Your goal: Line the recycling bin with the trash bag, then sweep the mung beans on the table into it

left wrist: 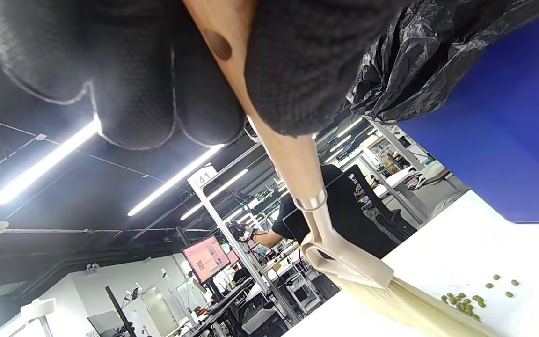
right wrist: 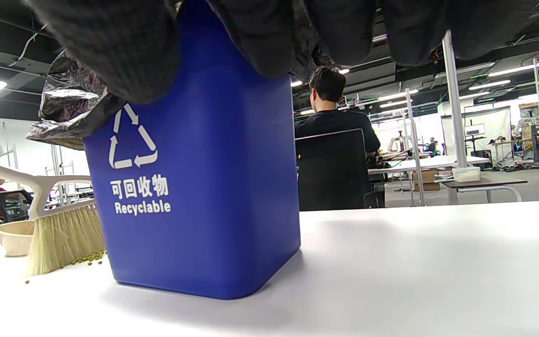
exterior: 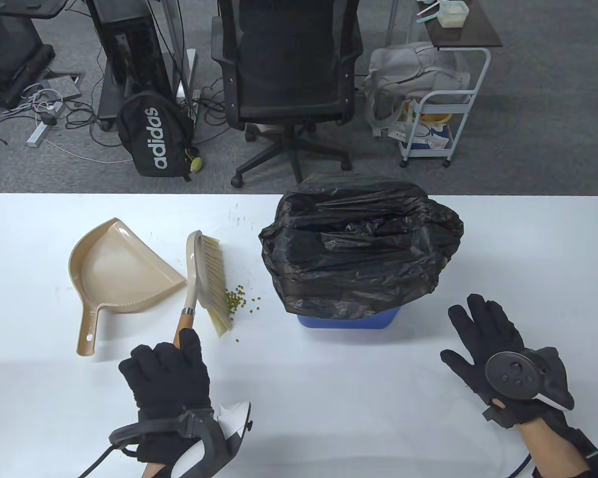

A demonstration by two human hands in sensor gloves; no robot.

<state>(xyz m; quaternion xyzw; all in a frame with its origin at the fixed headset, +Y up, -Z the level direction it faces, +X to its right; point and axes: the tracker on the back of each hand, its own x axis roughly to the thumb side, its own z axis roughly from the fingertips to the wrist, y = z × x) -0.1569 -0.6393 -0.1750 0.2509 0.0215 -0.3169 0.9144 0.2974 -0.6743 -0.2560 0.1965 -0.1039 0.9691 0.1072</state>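
Note:
The blue recycling bin stands mid-table with a black trash bag draped over its top. My left hand grips the wooden handle of the beige brush. The brush's bristles rest on the table against a small pile of mung beans. The beige dustpan lies left of the brush. My right hand lies flat on the table, fingers spread, to the right of the bin.
The white table ends at its far edge, where a black office chair stands close by. A black backpack and a white cart sit on the floor beyond. People sit in the background of the right wrist view.

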